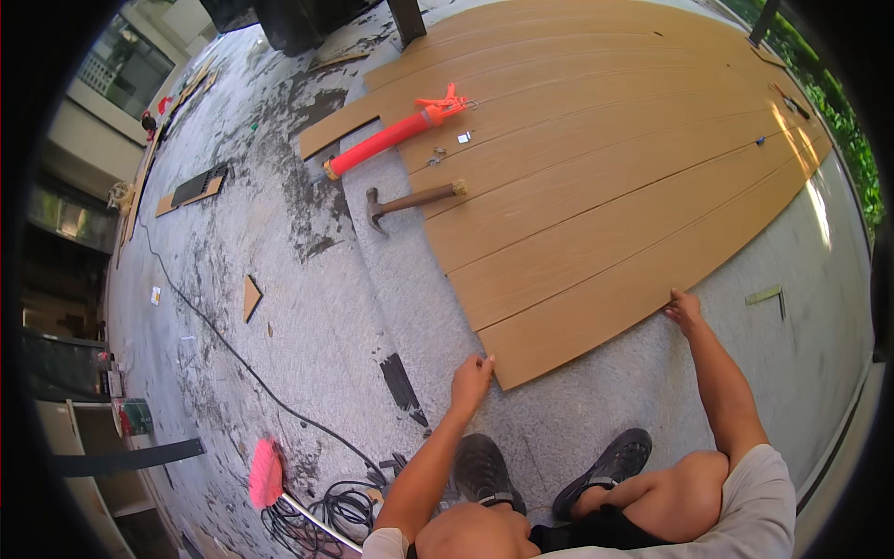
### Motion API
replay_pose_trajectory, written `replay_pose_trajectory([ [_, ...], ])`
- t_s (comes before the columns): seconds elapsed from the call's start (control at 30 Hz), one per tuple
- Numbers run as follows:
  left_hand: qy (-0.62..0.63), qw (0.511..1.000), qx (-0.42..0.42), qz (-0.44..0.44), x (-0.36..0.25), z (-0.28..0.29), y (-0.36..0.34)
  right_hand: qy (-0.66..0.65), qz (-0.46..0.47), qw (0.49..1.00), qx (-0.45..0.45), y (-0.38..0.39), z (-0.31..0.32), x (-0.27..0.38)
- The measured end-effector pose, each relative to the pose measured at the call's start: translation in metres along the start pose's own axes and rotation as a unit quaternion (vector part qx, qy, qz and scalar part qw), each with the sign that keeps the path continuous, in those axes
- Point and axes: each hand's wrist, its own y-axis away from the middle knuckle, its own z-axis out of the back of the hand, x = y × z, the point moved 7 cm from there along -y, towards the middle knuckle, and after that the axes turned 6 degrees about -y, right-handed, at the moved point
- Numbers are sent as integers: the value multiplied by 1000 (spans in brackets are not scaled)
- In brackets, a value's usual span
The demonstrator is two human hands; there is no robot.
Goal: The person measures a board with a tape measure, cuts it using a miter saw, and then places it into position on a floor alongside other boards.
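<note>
Long wood-coloured floor planks lie side by side on grey underlay. The nearest plank (633, 279) runs from lower left to upper right. My left hand (472, 377) rests on its near left end, fingers curled on the edge. My right hand (684, 309) touches the same plank's near long edge further right, fingers bent against it. I am crouched, with my dark shoes (605, 466) and knees at the bottom of the view.
A hammer (405, 202) and an orange caulking gun (396, 132) lie at the left ends of the far planks. A black cable (233, 349) crosses the rough concrete to a coil beside a pink broom (266, 473). Plank offcuts (250, 297) lie scattered. A small square tool (765, 296) lies right.
</note>
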Motion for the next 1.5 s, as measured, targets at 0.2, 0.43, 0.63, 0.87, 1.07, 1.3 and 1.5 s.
replay_pose_trajectory([
  [0.2,2,999,50,19,82,-19,16,-38,-2,999,-22,-2,-75,-6],
  [0.43,-31,991,126,-46,40,-44,12,17,36,998,-47,8,-15,8],
  [0.63,100,984,144,13,59,-30,7,49,77,996,3,-4,-47,9],
  [0.87,36,987,156,-31,53,-34,8,-38,71,995,61,10,-41,15],
  [1.07,-13,990,131,-57,18,-33,20,-33,78,996,12,11,-15,20],
  [1.3,-6,987,154,-52,25,-27,12,-43,67,997,17,5,-27,20],
  [1.5,-34,984,173,-29,29,-34,20,-12,44,999,-7,2,-17,5],
])
